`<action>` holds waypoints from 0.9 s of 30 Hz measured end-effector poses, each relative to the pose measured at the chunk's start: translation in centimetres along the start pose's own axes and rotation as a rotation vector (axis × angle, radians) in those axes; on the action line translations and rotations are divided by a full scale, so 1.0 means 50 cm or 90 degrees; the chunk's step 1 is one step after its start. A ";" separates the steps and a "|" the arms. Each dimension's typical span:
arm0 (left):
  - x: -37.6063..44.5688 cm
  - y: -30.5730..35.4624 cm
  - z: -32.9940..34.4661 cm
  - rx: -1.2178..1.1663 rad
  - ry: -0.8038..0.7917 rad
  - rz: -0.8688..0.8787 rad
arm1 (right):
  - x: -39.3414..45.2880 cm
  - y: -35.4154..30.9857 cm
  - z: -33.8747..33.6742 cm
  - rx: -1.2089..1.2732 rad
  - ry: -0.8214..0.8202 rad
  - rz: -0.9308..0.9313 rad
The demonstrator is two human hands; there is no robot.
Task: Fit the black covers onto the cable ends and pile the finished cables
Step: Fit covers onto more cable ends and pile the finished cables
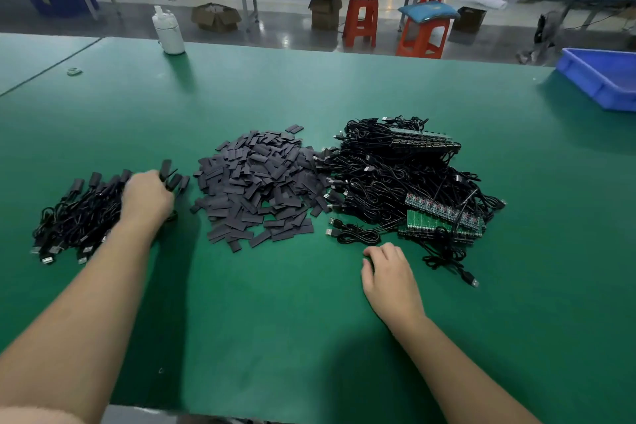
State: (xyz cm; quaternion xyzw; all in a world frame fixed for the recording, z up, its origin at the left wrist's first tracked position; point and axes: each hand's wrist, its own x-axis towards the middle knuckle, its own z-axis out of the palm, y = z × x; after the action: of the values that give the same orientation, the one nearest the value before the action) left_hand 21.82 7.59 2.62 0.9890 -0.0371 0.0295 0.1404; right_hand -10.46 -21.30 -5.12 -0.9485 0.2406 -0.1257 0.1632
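Note:
A heap of flat black covers (261, 182) lies in the middle of the green table (275, 303). To its right is a tangle of black cables (385, 175) with green circuit boards (444, 222) at their ends. On the left lies a pile of finished cables (79, 213) with covers fitted. My left hand (146, 198) rests at the right side of that pile, its fingers curled round a covered cable end (166, 167) that sticks up. My right hand (389, 272) lies on the table holding nothing, fingers relaxed, just below a loose coiled cable (356, 234).
A white bottle (168, 33) stands at the table's far edge. A blue bin (605, 79) sits at the far right. A small pale item (74, 71) lies far left. Orange stools (423, 38) and cardboard boxes stand on the floor beyond.

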 end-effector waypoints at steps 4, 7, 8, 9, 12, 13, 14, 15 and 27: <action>0.032 -0.035 0.025 0.074 -0.034 -0.035 | 0.004 0.003 0.009 -0.021 0.001 -0.001; 0.018 -0.047 0.053 0.084 -0.038 -0.036 | 0.003 0.005 0.012 -0.024 0.009 -0.004; 0.013 -0.046 0.059 0.073 -0.007 -0.022 | 0.003 0.006 0.013 -0.028 0.010 -0.005; 0.006 -0.042 0.062 0.061 0.037 0.001 | 0.003 0.005 0.013 -0.031 0.010 -0.004; -0.024 -0.002 0.061 0.012 0.155 0.094 | 0.002 0.002 0.013 -0.039 0.020 -0.003; -0.039 0.025 0.060 -0.016 0.168 0.116 | 0.001 0.000 0.011 -0.038 0.025 -0.006; -0.059 0.058 0.059 -0.041 0.171 0.141 | -0.001 -0.002 0.008 -0.037 0.023 -0.010; -0.081 0.095 0.060 -0.067 0.169 0.174 | -0.001 -0.004 0.004 -0.035 0.013 -0.011; -0.426 0.411 0.156 -0.243 -0.010 0.547 | 0.110 0.101 -0.269 0.188 0.337 0.315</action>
State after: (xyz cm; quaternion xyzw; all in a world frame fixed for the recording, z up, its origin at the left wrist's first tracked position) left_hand -0.70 -12.89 -0.69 0.8407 -0.4491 0.0703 0.2943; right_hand -12.14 -31.59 6.19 -0.7631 0.4748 -0.3562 0.2555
